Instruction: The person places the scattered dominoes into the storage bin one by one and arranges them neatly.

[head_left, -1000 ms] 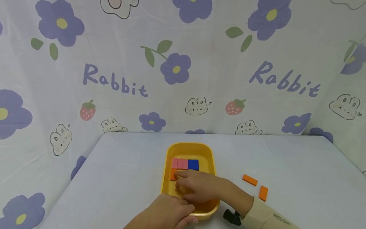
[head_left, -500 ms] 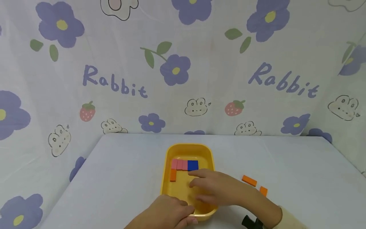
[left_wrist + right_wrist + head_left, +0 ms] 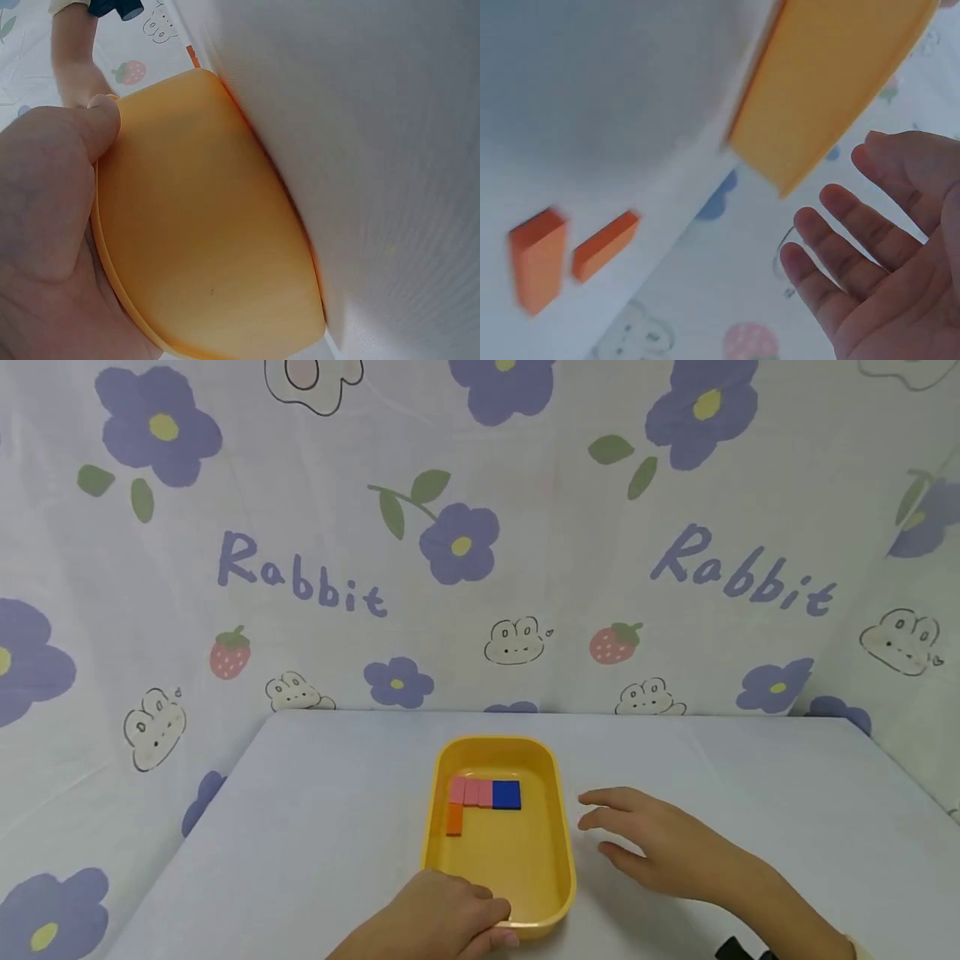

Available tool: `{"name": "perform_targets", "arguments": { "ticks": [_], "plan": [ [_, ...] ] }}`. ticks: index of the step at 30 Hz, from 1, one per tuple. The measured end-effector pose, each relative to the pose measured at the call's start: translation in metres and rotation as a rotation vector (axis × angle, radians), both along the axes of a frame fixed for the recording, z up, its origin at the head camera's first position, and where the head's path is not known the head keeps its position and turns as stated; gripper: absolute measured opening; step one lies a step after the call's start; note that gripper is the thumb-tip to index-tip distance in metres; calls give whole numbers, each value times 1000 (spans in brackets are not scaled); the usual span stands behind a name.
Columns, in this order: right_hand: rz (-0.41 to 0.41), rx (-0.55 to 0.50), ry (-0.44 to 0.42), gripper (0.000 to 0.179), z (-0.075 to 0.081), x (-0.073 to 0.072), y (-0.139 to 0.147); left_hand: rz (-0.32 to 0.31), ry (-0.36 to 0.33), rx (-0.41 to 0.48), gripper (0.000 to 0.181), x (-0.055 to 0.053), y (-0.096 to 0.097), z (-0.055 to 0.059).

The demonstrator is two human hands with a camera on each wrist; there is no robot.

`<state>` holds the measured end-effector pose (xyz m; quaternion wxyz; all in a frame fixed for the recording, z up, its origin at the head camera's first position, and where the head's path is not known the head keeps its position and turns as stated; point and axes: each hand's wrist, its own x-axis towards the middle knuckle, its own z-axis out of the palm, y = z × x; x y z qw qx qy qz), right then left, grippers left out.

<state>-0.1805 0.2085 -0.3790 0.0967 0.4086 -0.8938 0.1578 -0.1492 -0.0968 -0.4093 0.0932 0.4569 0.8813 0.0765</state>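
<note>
A yellow tray (image 3: 568,860) stands on the white table in the head view. Inside it, a row of several pink blocks (image 3: 472,792) meets a blue block (image 3: 507,794), and an orange block (image 3: 454,819) lies just below the row's left end. My left hand (image 3: 442,914) grips the tray's near rim, with the thumb on the outer side. To the right of the tray, my right hand (image 3: 663,843) hovers over the table, fingers spread and holding nothing. In the right wrist view, two loose orange blocks (image 3: 540,259) lie on the table; the right hand hides them from the head view.
White table surface (image 3: 315,810) surrounds the tray. Behind it hangs a pale cloth (image 3: 555,552) printed with flowers, strawberries and rabbits. A dark device (image 3: 735,950) is at the right wrist.
My right hand has left the orange block in the tray, drawn back over the right rim and moved out above the loose blocks. The left hand keeps its place on the rim.
</note>
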Motion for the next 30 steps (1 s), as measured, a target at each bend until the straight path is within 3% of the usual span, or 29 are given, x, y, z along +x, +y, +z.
{"name": "perform_targets", "arguments": {
  "ticks": [3,7,14,21,27,30],
  "plan": [
    [-21,4,66,31,-7,-2,17,5,-28,-4,36,0,0,1],
    [-51,40,111,30,-17,-7,33,-7,4,2,37,-1,0,0],
    [-169,147,7,27,-31,-9,49,-20,-9,11,38,-1,0,0],
    [-104,107,7,29,-38,-8,51,-29,21,30,39,-1,-1,-1],
    [-112,99,-50,22,-38,-9,48,-41,82,49,37,0,-2,-2],
    [-123,106,-82,18,-39,-9,47,-34,60,41,37,0,-2,-2]
  ]
}}
